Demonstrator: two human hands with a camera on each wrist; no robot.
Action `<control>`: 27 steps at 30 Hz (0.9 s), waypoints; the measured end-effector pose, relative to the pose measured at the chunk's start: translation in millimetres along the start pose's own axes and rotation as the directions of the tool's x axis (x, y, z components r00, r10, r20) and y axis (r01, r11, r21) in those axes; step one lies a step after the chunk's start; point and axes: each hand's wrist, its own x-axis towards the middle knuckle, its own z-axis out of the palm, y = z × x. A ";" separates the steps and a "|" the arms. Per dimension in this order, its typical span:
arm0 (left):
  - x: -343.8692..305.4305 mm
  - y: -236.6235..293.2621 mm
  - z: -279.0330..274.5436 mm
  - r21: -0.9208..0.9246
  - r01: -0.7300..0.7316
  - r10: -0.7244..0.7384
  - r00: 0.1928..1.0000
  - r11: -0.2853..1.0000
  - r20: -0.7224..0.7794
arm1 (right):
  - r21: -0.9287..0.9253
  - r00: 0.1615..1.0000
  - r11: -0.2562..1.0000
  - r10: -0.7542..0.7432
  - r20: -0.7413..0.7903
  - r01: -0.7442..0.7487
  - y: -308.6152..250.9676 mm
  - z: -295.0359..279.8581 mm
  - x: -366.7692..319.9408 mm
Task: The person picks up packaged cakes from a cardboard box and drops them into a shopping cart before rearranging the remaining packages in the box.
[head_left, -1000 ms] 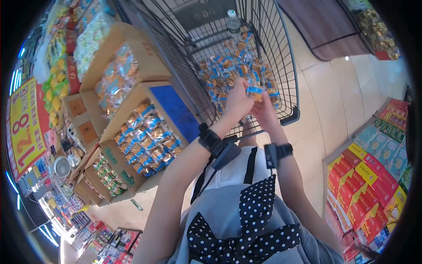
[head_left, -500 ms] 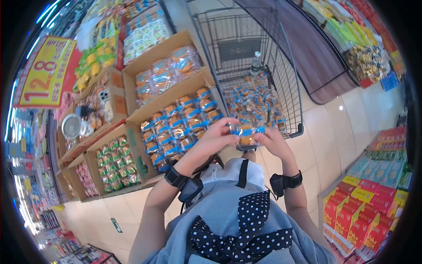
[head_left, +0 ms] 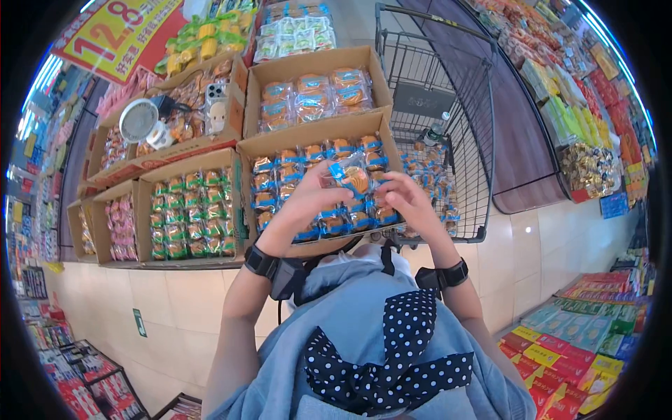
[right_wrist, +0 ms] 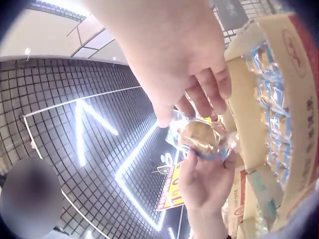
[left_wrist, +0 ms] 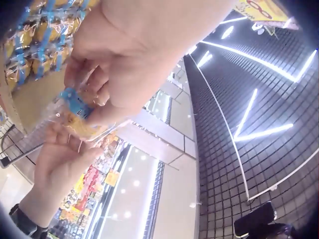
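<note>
A clear packet with a blue band and a round golden cake [head_left: 355, 180] is held between the thumb and fingers of the left hand [head_left: 308, 199]. Close on its right is the right hand [head_left: 418, 208], fingers parted and slightly bent. In the left wrist view the left hand [left_wrist: 132, 59] pinches the packet [left_wrist: 77, 107], and the right hand [left_wrist: 57, 164] lies below it, palm showing. The right wrist view has the right hand [right_wrist: 174, 55] over the cake [right_wrist: 200, 138], gripping nothing; whether a fingertip touches the wrapper I cannot tell.
Beneath the hands is a cardboard box [head_left: 245, 157] of similar packets, with more boxes behind and to the left. A shopping cart [head_left: 490, 140] holding packets and a bottle [head_left: 437, 131] stands to the right. Red and yellow boxes [head_left: 560, 364] are at lower right.
Both hands have moved from over the cart to above the box on the left, bringing the packet. The right hand has come away from the packet; the left still holds it. The view has turned left.
</note>
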 end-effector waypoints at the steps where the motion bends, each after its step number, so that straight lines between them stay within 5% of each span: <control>1: 3.2 -9.0 -5.8 -0.051 0.009 -0.009 1.000 0.999 -0.002 | -0.001 1.000 1.000 -0.008 0.016 0.008 -0.1 4.2 3.0; 4: 8.0 -26.5 -3.7 -0.173 0.014 -0.009 0.999 0.985 0.031 | -0.063 0.997 0.997 0.050 0.052 -0.047 1.2 16.1 13.2; 7: 11.8 -32.9 -17.6 -0.002 0.098 -0.098 0.995 0.995 -0.008 | -0.219 0.991 0.968 0.134 0.025 -0.125 3.0 14.3 27.3; 9: 18.7 -50.4 -35.5 0.117 0.003 0.009 0.994 0.993 -0.109 | -0.207 0.993 0.972 0.117 0.012 -0.112 5.0 7.9 34.5; 11: 17.7 -54.0 -47.8 0.279 -0.015 0.078 0.973 0.960 -0.219 | -0.409 0.964 0.884 0.265 0.035 -0.228 12.7 -9.4 44.1; 13: 20.3 -66.2 -63.9 0.333 0.030 0.029 0.985 0.942 -0.170 | -0.702 0.933 0.667 0.360 0.009 -0.250 14.0 -12.6 51.9; 16: 28.9 -95.6 -73.7 0.419 0.033 -0.027 0.999 0.908 -0.020 | -0.779 0.878 0.588 0.467 0.110 -0.216 44.8 -12.5 64.4; 17: 30.6 -105.8 -75.2 0.447 0.023 -0.045 0.998 0.894 0.039 | -0.695 0.807 0.647 0.567 0.164 -0.314 54.6 -12.1 68.6; 20: 34.5 -125.6 -74.7 0.462 0.201 -0.317 0.929 0.864 0.189 | -0.717 0.730 0.577 0.669 0.140 -0.391 70.9 -3.6 78.8; 26: 46.5 -134.7 -62.2 0.672 0.217 -0.485 0.841 0.708 0.239 | -0.707 0.727 0.547 0.683 0.067 -0.448 93.5 -4.5 92.0; 27: 48.2 -134.6 -61.1 0.687 0.225 -0.495 0.840 0.691 0.222 | -0.744 0.791 0.555 0.609 0.058 -0.373 96.9 -6.7 90.1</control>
